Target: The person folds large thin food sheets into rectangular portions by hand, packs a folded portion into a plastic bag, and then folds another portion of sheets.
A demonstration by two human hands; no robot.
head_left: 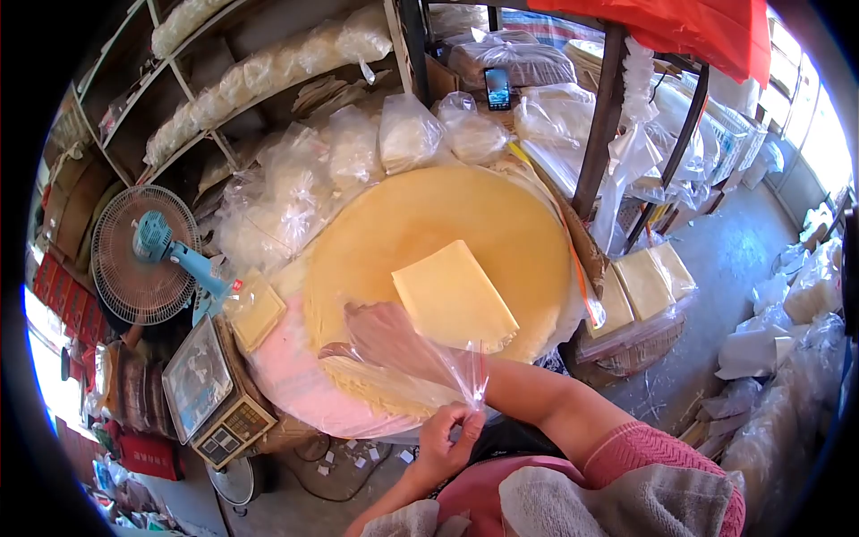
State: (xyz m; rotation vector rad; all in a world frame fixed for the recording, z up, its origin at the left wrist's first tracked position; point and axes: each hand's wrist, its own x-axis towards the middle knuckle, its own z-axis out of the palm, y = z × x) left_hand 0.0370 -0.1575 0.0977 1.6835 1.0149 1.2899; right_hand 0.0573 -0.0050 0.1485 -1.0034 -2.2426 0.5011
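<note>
A clear plastic bag (447, 362) is stretched over my right forearm and hand. Inside it, my right hand (385, 336) appears blurred through the film, fingers stretched out and thumb apart, over the near-left part of a large round stack of thin yellow sheets (519, 210). My left hand (452, 438) is closed in a pinch on the bag's gathered edge, close to my right forearm. On top of the round stack lies a folded, squarish pile of the same yellow sheets (456, 291), just beyond the bag. Pink cloth or film (300, 380) shows under the stack's left side.
A weighing scale (210, 385) and a blue fan (148, 251) stand at left. Another bagged pile of folded sheets (255, 313) lies beside the scale. Filled clear bags (407, 134) line the back, near a phone (497, 89). Packed sheets (644, 282) sit at right, past a dark post (598, 125).
</note>
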